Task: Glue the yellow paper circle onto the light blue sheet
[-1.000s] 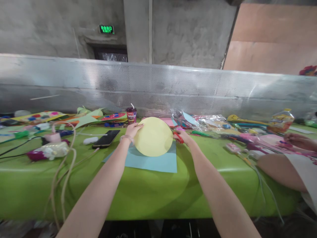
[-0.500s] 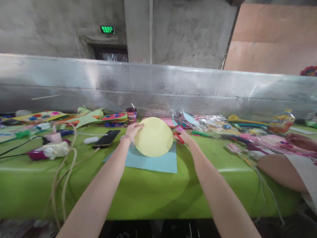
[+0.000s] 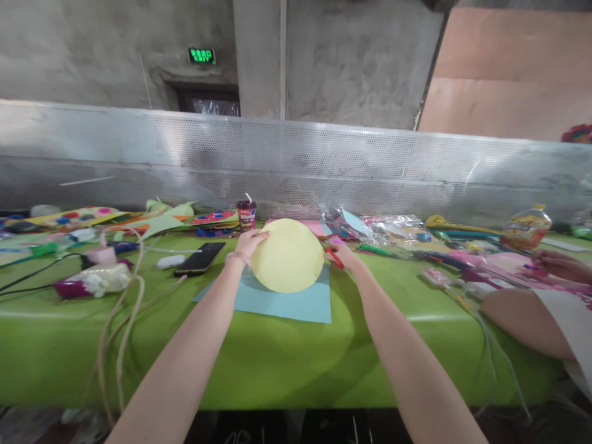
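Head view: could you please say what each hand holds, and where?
Left hand: yellow paper disc, by its upper-left edge. Right hand: red scissors, by the handles.

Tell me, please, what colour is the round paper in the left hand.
The round paper is pale yellow; it shows best in the head view.

Ltg: mod., diffuse. Grey wall (image 3: 351,65) dull; EXIT sign (image 3: 201,56) self-lit, green. Glare patches on metal panel (image 3: 296,148), sheen on green cloth (image 3: 416,318) @ front bend. Yellow disc (image 3: 287,255) evenly lit; soft shadow on blue sheet (image 3: 287,305). Under-table area (image 3: 250,425) v. dark. Wide-angle stretch @ edges; fine detail sl. soft.
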Tool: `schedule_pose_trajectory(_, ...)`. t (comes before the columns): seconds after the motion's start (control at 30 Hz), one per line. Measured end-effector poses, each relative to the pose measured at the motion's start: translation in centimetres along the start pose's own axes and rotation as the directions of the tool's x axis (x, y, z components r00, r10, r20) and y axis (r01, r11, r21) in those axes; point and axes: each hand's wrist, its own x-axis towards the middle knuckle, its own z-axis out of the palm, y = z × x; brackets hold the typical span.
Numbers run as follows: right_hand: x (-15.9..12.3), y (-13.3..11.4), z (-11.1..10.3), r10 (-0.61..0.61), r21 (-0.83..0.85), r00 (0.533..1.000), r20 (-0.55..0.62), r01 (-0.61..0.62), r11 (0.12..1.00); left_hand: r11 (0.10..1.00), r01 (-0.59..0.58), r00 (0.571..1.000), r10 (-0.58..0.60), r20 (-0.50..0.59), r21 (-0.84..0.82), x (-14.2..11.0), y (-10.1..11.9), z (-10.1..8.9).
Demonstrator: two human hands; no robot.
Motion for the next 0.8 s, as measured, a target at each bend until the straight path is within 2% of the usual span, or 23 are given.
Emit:
schedule_pose_trajectory(0.27,-0.1,-0.3,0.1,0.050,0.056,0.998,-0.024,-0.049,0.997,1.000,0.027,1.000,-0.027,0.013,-0.013,-0.3,0.4,0.0)
schedule_pose_trajectory(0.57,-0.1,-0.8,0.1,0.103,0.169,0.989,-0.107,-0.084,0.982,0.999,0.029,0.999,-0.028,0.046,-0.024,-0.6,0.7,0.0)
schedule_pose_trajectory(0.67,-0.2,-1.1,0.0,0.108,0.211,0.987,-0.119,-0.081,0.974,0.999,0.031,0.996,-0.029,0.086,-0.025,-0.9,1.0,0.3)
schedule_pose_trajectory(0.8,-0.5,-1.7,-0.1,0.078,0.266,0.991,-0.106,-0.048,0.963,0.999,0.043,0.981,-0.035,0.192,-0.033,-1.4,1.6,1.0)
